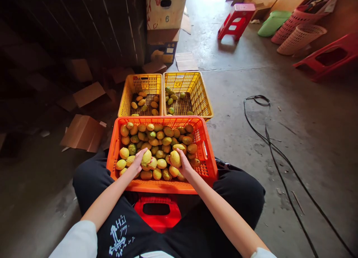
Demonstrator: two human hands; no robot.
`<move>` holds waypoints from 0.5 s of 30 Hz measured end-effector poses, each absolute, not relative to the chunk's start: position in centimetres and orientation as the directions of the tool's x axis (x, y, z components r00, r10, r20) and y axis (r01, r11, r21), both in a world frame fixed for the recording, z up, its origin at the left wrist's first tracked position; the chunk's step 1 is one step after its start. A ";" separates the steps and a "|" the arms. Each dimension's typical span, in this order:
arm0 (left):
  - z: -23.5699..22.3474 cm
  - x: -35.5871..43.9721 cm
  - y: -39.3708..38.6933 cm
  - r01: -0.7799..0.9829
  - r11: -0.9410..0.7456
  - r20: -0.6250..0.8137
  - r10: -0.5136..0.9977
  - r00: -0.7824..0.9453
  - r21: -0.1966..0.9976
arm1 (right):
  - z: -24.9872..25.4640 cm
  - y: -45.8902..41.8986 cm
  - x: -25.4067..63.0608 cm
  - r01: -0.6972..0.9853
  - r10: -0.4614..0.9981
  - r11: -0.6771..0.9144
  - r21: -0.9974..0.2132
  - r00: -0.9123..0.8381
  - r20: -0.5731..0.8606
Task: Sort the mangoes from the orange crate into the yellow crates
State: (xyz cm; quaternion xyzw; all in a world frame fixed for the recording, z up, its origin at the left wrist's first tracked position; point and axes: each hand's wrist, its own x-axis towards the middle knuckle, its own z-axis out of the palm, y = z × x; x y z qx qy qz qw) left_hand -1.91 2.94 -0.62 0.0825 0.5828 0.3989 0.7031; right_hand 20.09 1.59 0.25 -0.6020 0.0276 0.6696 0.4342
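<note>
An orange plastic crate (208,159) in front of me holds many yellow and greenish lemons (161,163). Over its near left part, my left hand (137,163) is closed around a yellow lemon (146,158). A second lemon (152,163) lies right beside those fingers; whether they hold it too is unclear. My right hand (183,161) grips another yellow lemon (175,159) over the near right part of the crate. One more lemon (179,147) shows at its fingertips, and I cannot tell if it is held. Both hands stay low, just above the pile.
Beyond the orange crate stand two yellow crates, the left one (121,97) and the right one (205,96), each with some lemons. A red stool (158,222) shows under the crate. Cardboard (83,133) lies left; a black cable (291,161) runs along the floor at right.
</note>
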 end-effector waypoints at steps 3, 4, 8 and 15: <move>-1.2 -1.9 2.6 -0.419 0.670 -0.721 0.691 0.048 0.613 | 0.0 1.4 19.9 -0.606 0.594 -0.610 -0.510 0.076 -0.801; -1.4 -1.9 2.6 -0.415 0.667 -0.713 0.699 0.061 0.618 | -0.1 1.3 19.9 -0.594 0.615 -0.608 -0.527 0.068 -0.786; -1.9 -2.0 2.3 -0.394 0.649 -0.678 0.730 0.083 0.651 | -0.6 0.9 19.8 -0.499 0.680 -0.609 -0.617 0.073 -0.730; -1.7 -2.7 2.5 -0.325 0.645 -0.667 0.743 0.054 0.692 | -1.1 1.2 20.2 -0.511 0.656 -0.580 -0.635 0.170 -0.735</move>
